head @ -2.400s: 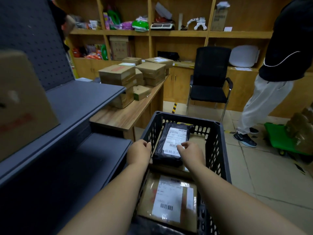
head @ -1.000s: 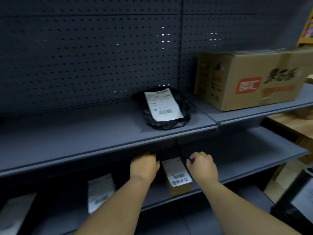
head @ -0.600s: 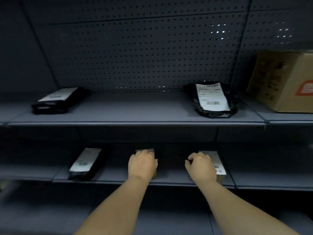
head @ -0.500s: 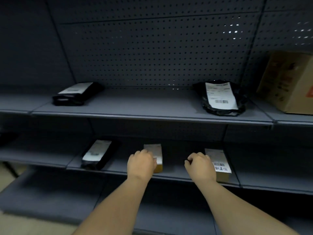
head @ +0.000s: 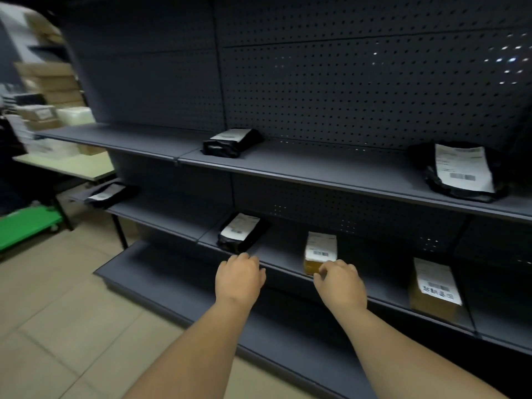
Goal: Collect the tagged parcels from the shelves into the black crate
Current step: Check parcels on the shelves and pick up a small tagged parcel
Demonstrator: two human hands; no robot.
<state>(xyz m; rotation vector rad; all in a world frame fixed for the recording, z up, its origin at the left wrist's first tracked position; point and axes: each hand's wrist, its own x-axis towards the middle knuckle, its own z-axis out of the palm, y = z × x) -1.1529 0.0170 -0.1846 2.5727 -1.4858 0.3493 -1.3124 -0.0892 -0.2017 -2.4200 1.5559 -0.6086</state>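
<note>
Dark grey shelves (head: 331, 180) hold several tagged parcels. On the upper shelf lie a black bag (head: 231, 141) and a larger black bag (head: 460, 171) with a white label. The middle shelf carries a black bag (head: 110, 194) at the far left, another black bag (head: 241, 233), a small brown box (head: 320, 251) and a bigger brown box (head: 436, 289). My left hand (head: 239, 279) hovers just below the black bag, fingers loosely curled, holding nothing. My right hand (head: 339, 283) is at the small brown box's front, fingers curled, holding nothing. The black crate is out of view.
A green trolley (head: 26, 228) stands on the tiled floor at the left. Behind it a pale table (head: 66, 168) carries stacked cardboard boxes. The bottom shelf (head: 172, 280) juts out at floor level below my hands.
The view has swung left along the shelves from the crate. Both empty hands now sit further left, at the black bag and the small brown box.
</note>
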